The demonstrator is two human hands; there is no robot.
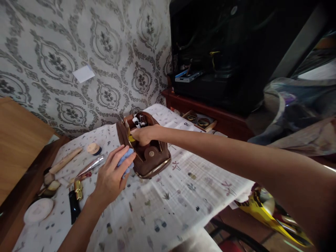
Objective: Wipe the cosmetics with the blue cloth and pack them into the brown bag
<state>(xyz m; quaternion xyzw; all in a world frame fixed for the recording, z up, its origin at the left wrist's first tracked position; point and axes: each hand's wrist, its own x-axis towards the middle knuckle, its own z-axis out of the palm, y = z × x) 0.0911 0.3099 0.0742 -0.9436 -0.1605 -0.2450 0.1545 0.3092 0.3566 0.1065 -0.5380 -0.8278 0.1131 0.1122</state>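
Observation:
A brown handbag (pixel 154 168) with gold zips lies open on the cloth-covered table. My right hand (pixel 145 134) reaches down into it, close to a yellow item (pixel 131 138) at the bag's left inner side. Its fingertips are hidden, so I cannot tell if they grip anything. A white-capped tube (pixel 136 122) and a dark bottle with a shiny cap (pixel 143 120) stand at the bag's back. Near the bag's front left edge, my left hand (pixel 111 175) is closed around a crumpled light-blue cloth (pixel 126 161).
Left on the patterned tablecloth (pixel 154 206) lie a cream jar (pixel 93 148), a silver tube (pixel 91 165), a black tube (pixel 74 206), makeup brushes (pixel 49 185) and a round white compact (pixel 39 210). A wooden box (pixel 23 143) stands far left, a television (pixel 223 52) back right.

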